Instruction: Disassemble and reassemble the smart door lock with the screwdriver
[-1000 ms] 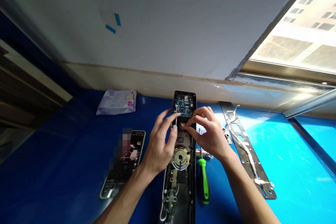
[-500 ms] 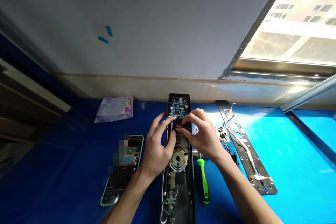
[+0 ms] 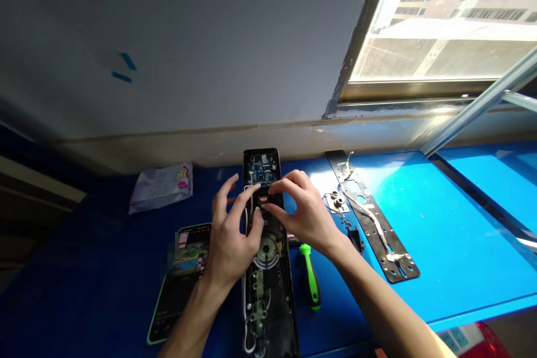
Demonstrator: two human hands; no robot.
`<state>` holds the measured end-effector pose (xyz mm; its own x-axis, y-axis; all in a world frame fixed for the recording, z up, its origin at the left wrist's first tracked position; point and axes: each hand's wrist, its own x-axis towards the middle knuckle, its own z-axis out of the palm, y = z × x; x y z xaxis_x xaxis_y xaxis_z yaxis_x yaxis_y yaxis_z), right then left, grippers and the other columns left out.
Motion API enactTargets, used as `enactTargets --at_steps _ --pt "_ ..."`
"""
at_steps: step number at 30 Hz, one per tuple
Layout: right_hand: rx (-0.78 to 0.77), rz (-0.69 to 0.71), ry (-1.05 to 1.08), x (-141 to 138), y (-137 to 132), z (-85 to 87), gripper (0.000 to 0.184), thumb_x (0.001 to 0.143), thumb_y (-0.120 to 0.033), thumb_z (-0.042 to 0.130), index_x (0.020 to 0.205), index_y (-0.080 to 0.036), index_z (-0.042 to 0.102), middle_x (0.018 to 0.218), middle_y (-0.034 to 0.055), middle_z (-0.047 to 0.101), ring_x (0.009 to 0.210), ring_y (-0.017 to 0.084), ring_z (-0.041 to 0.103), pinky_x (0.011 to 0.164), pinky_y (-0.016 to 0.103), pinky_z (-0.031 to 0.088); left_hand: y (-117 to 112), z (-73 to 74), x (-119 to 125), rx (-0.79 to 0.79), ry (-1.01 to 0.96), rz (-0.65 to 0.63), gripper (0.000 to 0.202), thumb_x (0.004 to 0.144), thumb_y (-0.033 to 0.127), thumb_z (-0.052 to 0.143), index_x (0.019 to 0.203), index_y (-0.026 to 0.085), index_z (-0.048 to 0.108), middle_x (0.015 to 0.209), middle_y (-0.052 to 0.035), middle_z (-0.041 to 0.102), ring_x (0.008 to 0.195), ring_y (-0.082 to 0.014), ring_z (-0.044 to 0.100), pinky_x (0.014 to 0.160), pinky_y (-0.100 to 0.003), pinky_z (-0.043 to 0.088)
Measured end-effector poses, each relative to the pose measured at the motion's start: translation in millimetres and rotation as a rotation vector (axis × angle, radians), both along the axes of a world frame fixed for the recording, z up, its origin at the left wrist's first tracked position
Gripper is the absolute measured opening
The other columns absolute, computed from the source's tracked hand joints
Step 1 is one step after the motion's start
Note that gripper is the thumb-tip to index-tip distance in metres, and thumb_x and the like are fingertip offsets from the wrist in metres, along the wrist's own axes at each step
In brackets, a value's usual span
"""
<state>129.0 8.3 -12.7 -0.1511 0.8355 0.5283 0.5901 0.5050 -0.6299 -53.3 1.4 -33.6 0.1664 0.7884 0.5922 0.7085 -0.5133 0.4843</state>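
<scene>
An opened door-lock body (image 3: 268, 296) lies lengthwise on the blue table (image 3: 440, 218), its blue circuit board (image 3: 263, 169) at the far end and a round brass mechanism (image 3: 267, 249) in the middle. My left hand (image 3: 230, 235) rests on the lock's left side, thumb and forefinger pinched at a small reddish part (image 3: 264, 200) just below the board. My right hand (image 3: 304, 212) comes from the right, and its thumb and forefinger pinch the same small part.
A green-handled screwdriver (image 3: 311, 278) lies right of the lock. A long perforated metal plate (image 3: 369, 218) with a white cable and small loose parts (image 3: 335, 201) lie further right. A lit phone (image 3: 178, 274) and a tissue pack (image 3: 161, 185) are to the left. Wall and window stand behind.
The view has swung left and down, so everything sits further left in frame. Both hands stay pinched at the small part below the circuit board, with only slight finger movement.
</scene>
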Motion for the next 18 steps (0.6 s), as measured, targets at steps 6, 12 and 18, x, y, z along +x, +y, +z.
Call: enactTargets --at_steps 6,12,18 --pt "-0.055 -0.201 0.035 48.6 -21.0 0.3 0.004 0.098 -0.027 0.066 0.102 -0.026 0.066 0.092 0.0012 0.070 0.087 0.018 0.066 0.076 0.031 0.051 -5.0 34.2 27.4 0.146 0.125 -0.203 0.029 0.096 0.012 0.061 0.122 0.015 0.073 0.139 -0.0171 0.064 0.140 -0.0363 0.051 0.117 -0.060 0.049" --pt "-0.273 -0.368 -0.143 109.1 -27.5 -23.4 0.003 0.098 -0.024 0.066 0.096 -0.023 0.068 0.084 0.0015 0.075 0.084 0.020 0.069 0.077 0.034 0.054 1.1 41.4 65.7 0.045 0.268 -0.452 0.024 0.100 0.016 0.057 0.113 0.015 0.076 0.120 -0.0129 0.076 0.132 -0.0360 0.059 0.107 -0.058 0.059" --pt "-0.427 -0.304 -0.293 118.6 -30.8 -46.9 0.038 0.102 -0.040 0.067 0.134 -0.020 0.063 0.137 0.0105 0.066 0.114 0.025 0.069 0.096 0.047 0.061 2.8 35.5 86.4 0.024 0.371 -0.509 0.021 0.098 0.018 0.061 0.112 0.017 0.077 0.122 -0.0126 0.076 0.131 -0.0382 0.060 0.105 -0.058 0.060"
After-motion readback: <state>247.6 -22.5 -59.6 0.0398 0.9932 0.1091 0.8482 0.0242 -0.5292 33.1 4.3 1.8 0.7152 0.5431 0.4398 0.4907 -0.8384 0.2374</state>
